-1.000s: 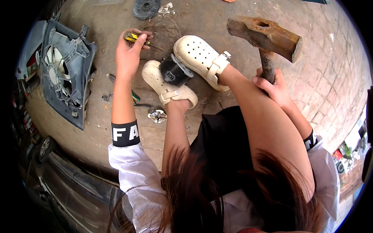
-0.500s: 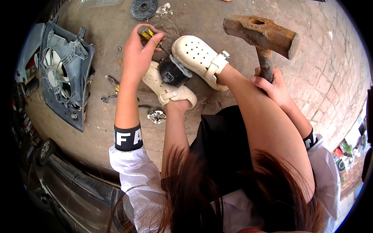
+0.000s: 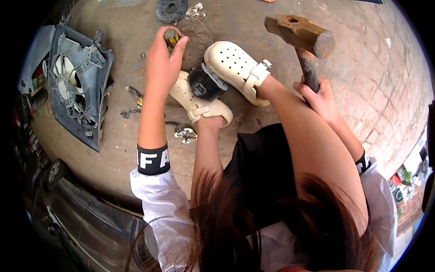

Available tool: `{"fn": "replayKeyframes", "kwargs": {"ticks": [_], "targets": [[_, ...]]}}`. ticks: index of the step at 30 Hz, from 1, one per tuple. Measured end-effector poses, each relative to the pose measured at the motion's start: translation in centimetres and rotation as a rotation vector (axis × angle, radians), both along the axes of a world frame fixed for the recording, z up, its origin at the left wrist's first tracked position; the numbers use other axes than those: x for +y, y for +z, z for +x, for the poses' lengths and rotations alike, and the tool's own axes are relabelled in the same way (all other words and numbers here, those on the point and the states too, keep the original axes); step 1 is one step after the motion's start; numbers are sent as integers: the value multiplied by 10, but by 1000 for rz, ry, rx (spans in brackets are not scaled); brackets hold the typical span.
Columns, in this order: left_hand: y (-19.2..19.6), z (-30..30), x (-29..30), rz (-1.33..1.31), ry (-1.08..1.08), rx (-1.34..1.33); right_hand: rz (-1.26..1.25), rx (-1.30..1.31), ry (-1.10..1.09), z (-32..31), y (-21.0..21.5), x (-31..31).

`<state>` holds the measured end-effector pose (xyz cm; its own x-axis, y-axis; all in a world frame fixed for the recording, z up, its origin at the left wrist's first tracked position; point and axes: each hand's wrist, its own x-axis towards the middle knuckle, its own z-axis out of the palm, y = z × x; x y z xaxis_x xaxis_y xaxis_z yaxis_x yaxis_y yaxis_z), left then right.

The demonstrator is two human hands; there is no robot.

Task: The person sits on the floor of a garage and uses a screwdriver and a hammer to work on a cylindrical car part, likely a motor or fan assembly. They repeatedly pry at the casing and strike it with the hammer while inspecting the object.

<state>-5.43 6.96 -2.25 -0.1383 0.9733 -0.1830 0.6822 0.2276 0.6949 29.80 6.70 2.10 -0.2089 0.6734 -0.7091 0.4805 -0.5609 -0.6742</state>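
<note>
My left hand [image 3: 164,56] is wrapped round the yellow and black handle of a screwdriver [image 3: 171,38]; its shaft is hidden from me. Just to the right and nearer sits a black cylindrical motor part [image 3: 205,83] with a grey metal rim, wedged between my two cream clogs. The screwdriver looks apart from it. In my right hand [image 3: 322,97], beside my right knee, is the handle of a sledgehammer [image 3: 300,35]. Its rusty brown head is raised above the ground, to the right of the clogs.
A grey radiator fan shroud [image 3: 74,86] lies on the left. A round black disc [image 3: 171,9] rests at the far side. Small broken parts [image 3: 186,135] and wire scraps [image 3: 131,113] lie left of my foot. A dark car [image 3: 90,213] stands at the lower left.
My left hand has drawn the screwdriver back from the motor part and turned it, so its shaft no longer shows. The hammer head has tilted and shifted slightly left.
</note>
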Motion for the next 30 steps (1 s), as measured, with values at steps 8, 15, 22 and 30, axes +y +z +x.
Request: {"fn": "replayKeyframes", "kwargs": {"ticks": [8,15,22,30], "targets": [[36,19,-40,173,-53,14,338,-599,151,15,-68,11],[68,84,-80,380,-325,214,706,-441,268,26,-88,8],[64,137,-81,490,-600,209,-599,475,-21,-75,13,26],[17,98,-116,-7,553,-16,-473,439,-136,-75,-2,29]]}}
